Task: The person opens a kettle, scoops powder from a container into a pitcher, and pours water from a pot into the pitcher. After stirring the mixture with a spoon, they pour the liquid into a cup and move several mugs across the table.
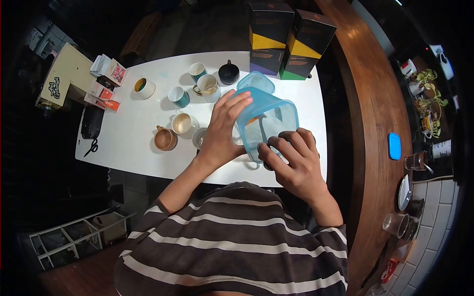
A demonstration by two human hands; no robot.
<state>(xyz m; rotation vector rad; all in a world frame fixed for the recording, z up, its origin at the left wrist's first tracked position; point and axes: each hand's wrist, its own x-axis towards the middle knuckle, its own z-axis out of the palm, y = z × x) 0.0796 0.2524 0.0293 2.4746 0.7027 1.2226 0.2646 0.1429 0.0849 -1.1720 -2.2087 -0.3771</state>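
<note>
A translucent blue plastic container is tilted above the white table with its mouth turned toward me. My left hand grips its left side, fingers spread over the outer wall. The curled fingers of my right hand hook over the near rim, and some reach into the mouth. Whether they also pinch something inside is hidden. Behind the container, a second blue plastic piece rests on the table. Close to my left hand stand a cream cup, a brown cup and a partly covered glass.
More cups stand on the white table, including a black cup and a teal cup. Black boxes are stacked at the back right. Scissors lie at the left edge. A wooden counter runs along the right.
</note>
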